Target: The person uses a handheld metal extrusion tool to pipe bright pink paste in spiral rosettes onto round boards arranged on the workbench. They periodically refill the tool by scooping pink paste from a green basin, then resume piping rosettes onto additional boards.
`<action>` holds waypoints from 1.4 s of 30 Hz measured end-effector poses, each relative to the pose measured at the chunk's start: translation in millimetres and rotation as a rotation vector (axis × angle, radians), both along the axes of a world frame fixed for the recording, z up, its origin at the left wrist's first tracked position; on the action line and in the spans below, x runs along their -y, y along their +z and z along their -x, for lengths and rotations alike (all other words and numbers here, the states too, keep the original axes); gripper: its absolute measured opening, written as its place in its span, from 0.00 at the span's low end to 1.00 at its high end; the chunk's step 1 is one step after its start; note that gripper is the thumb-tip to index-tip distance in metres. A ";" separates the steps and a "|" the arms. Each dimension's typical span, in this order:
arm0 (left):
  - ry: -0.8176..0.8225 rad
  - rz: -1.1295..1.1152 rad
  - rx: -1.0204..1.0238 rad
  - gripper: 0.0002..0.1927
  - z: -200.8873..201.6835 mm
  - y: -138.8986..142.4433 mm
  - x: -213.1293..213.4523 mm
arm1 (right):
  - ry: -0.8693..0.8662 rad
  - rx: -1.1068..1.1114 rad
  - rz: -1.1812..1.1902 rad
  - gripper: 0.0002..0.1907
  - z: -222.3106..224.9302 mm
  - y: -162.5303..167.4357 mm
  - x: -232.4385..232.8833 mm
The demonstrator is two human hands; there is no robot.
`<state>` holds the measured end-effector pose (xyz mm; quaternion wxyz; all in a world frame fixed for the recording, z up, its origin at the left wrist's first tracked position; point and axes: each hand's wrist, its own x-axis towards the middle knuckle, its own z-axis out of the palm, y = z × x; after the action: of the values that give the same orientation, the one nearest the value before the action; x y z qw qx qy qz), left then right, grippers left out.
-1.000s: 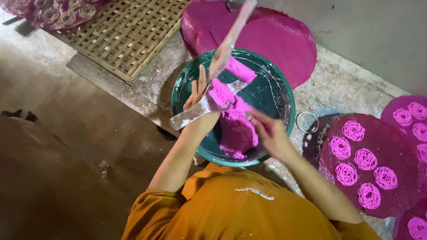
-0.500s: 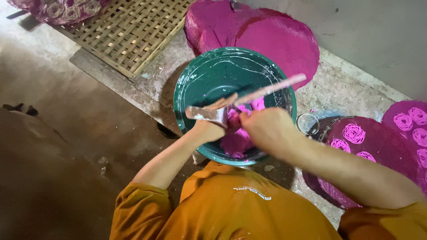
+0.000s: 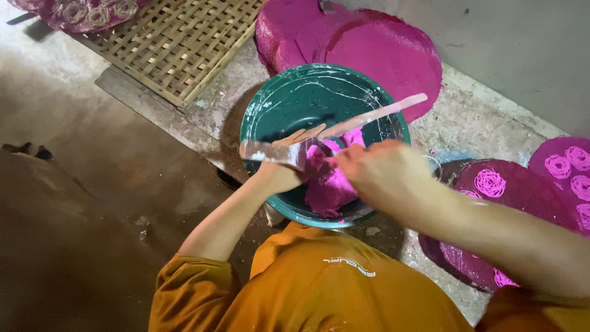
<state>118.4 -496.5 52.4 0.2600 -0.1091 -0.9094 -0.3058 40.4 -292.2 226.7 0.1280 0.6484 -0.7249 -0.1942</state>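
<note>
A green basin (image 3: 264,101) stands on the ground in front of me with a lump of pink dough (image 3: 330,192) in it. My left hand (image 3: 281,173) grips a metal press (image 3: 270,152) over the basin's near side. A long pale handle (image 3: 378,114) smeared with pink reaches from the press up to the right. My right hand (image 3: 376,169) is closed on pink dough at the mouth of the press, touching it. My fingertips hide where dough and press meet.
Round pink mats (image 3: 393,52) lie behind the basin. More mats on the right carry pink dough spirals (image 3: 490,182). A woven bamboo tray (image 3: 175,37) lies at the far left. A pale wall (image 3: 522,43) runs along the back. My orange shirt (image 3: 319,289) fills the bottom.
The long handle has swung down from nearly upright to lying out to the right. My right hand has moved left onto the press and dough.
</note>
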 end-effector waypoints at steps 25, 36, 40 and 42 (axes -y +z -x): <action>0.475 -0.682 -0.030 0.28 15.5 -10.9 38.4 | -0.555 0.849 0.358 0.16 10.9 -158.0 -59.9; -0.633 -1.761 0.914 0.18 1.3 -30.0 -195.2 | 0.149 2.469 1.280 0.47 10.1 -93.0 -162.6; -0.555 -0.657 0.648 0.29 9.9 5.7 -210.7 | 0.034 1.772 1.424 0.40 4.2 -55.5 -239.5; -0.637 -0.634 0.521 0.30 8.6 26.3 -231.6 | 0.074 1.319 1.217 0.34 -1.4 -42.6 -278.9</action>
<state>109.8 -265.0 78.7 -0.0607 -0.2167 -0.7282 -0.6473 41.7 -13.3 184.1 0.0134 0.4711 -0.6072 0.6397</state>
